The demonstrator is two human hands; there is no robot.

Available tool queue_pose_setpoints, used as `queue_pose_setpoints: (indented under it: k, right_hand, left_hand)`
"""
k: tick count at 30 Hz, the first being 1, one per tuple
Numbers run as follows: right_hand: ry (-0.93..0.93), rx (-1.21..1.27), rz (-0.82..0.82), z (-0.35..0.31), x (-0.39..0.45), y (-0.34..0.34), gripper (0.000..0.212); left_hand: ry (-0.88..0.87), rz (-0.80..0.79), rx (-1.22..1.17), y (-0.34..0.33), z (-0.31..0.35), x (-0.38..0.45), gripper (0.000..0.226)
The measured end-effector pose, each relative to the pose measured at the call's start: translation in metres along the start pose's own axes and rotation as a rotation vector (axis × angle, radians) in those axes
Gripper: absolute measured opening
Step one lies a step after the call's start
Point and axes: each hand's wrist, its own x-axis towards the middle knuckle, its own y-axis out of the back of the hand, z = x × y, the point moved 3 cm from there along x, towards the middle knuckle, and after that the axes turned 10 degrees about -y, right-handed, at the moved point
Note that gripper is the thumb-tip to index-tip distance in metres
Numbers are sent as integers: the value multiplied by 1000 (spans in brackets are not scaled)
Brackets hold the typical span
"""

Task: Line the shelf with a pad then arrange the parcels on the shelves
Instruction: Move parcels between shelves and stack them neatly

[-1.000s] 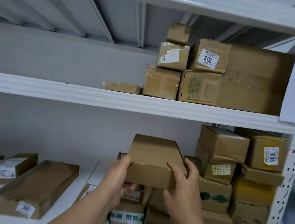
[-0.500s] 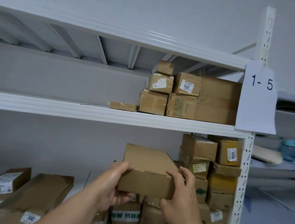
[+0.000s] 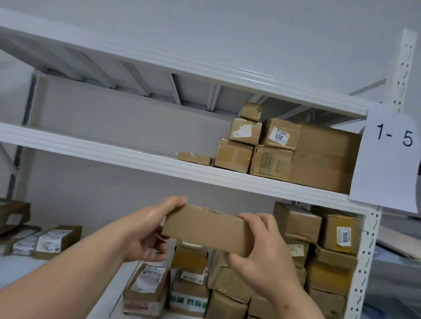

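I hold a flat brown cardboard parcel (image 3: pixel 207 228) in the air in front of the rack, below the middle shelf (image 3: pixel 104 151). My left hand (image 3: pixel 148 232) grips its left end and my right hand (image 3: pixel 262 254) grips its right end. On the right part of the middle shelf stands a stack of brown parcels (image 3: pixel 273 149), with a thin flat parcel (image 3: pixel 194 158) at its left. The lower shelf (image 3: pixel 2 268) holds a big pile of parcels (image 3: pixel 322 263) at the right and flat ones (image 3: pixel 46 242) at the left.
A white upright post (image 3: pixel 361 272) closes the rack on the right, with a paper sign "1- 5" (image 3: pixel 391 158) hanging on it. The top shelf (image 3: pixel 162 57) runs overhead. The left part of the middle shelf is bare. Another rack shows at the far right.
The parcel has been lifted out of the lower shelf toward me and tipped so its long side faces me. My view has pulled back and risen, showing the top shelf and the sign.
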Motion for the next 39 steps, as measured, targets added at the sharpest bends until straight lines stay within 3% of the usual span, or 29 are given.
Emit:
queue_pose_setpoints:
  k: [8,18,25,32,39]
  right_hand:
    - [229,127,-21,-42,11,7,65]
    - [494,300,176,-128,36,14,73]
    - [451,288,226,-167,90,-23,79]
    - [339,264,179,-188,158,-68,76]
    - [183,232,128,-186,217,-107,75]
  left_hand:
    - [-103,204,88,36,34,-42,56]
    - [-326,345,208,90,103,-108,46]
    - [-530,403,166,132,125,-66,29]
    - [-547,394,87,184,134,29,25]
    - [-570,414,265,206,146,123,28]
